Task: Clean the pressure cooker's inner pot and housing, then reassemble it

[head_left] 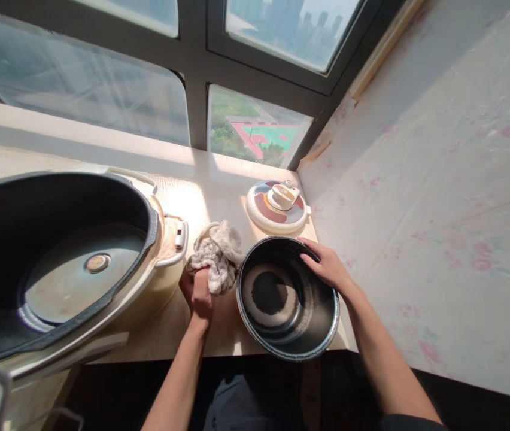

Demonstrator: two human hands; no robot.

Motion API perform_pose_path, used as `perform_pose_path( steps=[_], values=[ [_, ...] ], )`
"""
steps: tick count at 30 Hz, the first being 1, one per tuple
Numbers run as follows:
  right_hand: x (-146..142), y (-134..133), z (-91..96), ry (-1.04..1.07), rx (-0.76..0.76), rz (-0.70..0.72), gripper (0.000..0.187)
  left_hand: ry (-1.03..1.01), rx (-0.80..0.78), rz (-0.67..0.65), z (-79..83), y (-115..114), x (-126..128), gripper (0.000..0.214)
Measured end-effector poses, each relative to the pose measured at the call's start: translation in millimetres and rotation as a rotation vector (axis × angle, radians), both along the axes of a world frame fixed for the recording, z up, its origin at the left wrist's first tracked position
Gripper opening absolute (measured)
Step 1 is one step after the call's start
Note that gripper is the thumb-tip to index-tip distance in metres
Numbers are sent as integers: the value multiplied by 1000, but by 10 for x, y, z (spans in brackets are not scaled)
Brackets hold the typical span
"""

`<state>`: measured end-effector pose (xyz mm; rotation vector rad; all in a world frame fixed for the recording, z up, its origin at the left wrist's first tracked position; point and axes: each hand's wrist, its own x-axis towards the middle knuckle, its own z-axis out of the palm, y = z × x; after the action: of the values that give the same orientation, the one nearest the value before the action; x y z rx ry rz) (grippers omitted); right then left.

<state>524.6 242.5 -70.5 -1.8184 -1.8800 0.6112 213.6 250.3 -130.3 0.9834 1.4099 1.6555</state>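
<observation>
A crumpled, light-coloured cloth [218, 256] is bunched in my left hand [200, 293], whose fingers are closed round it. My right hand [324, 266] grips the rim of a dark inner pot [313, 314], thumb inside and the other fingers over the far right edge. The pot tilts toward me, and a pale ring-shaped stain shows on its bottom. To the left stands a large cream rice cooker body [165, 287], its dark inside bare down to a round metal plate with a small central button.
A round lid [277, 206] with a knob lies behind the pot near the wall. Floral wallpaper [452, 251] closes off the right side. Framed windows [196, 72] rise behind the sunlit ledge [223, 161]. A grey cord [1, 389] curves at lower left.
</observation>
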Motion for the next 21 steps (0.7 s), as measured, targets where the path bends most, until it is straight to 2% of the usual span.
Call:
perform_pose_path(
  steps=[2, 5, 7, 8, 11, 13, 16, 19, 21],
  values=[
    [-6, -10, 2, 7, 27, -17, 47, 108, 146, 47, 170, -200, -106, 16],
    [-11, -25, -4, 40, 71, -48, 43, 306, 495, 65, 451, -406, -217, 10],
    [-10, -31, -21, 78, 84, -71, 41, 416, 616, -39, 663, -455, -240, 19],
    [-9, -33, -37, 106, 87, -81, 40, 474, 627, -154, 768, -454, -231, 30],
    [3, -27, -106, 283, 92, -108, 40, 676, 488, -660, 1005, -391, -116, 49],
    [13, -16, -158, 448, 97, -126, 42, 768, 365, -912, 1052, -349, 34, 54],
    [22, 1, -213, 614, 103, -160, 42, 784, 265, -1092, 990, -355, 350, 55],
    [16, 7, -230, 692, 75, -201, 41, 746, 211, -1241, 934, -447, 728, 51],
    [5, 6, -236, 729, 61, -242, 40, 776, 209, -1269, 959, -530, 969, 52]
  ],
)
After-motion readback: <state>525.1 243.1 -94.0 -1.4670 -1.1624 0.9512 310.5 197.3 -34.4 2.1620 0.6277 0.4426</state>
